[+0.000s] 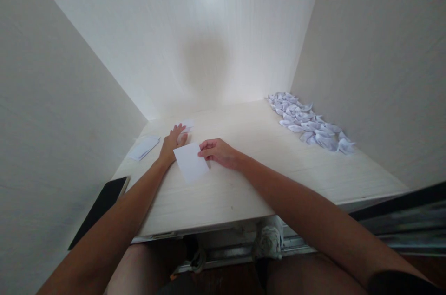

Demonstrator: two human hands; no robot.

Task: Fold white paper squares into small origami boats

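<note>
Between the thumb and fingers of my right hand (219, 153) is a square sheet of white paper (191, 163), pinched at its right edge and tilted just above the table. My left hand (172, 142) reaches farther forward, its fingers stretched out at some white paper pieces (188, 124) lying on the table. Part of those pieces is hidden behind the fingers. To the left of that hand lies a small stack of white paper sheets (144, 147).
Many folded white paper pieces (306, 123) are heaped along the right wall. A flat black object (99, 206) lies at the table's left edge, beside my left forearm. Walls enclose the pale table (237, 193) at the back and both sides.
</note>
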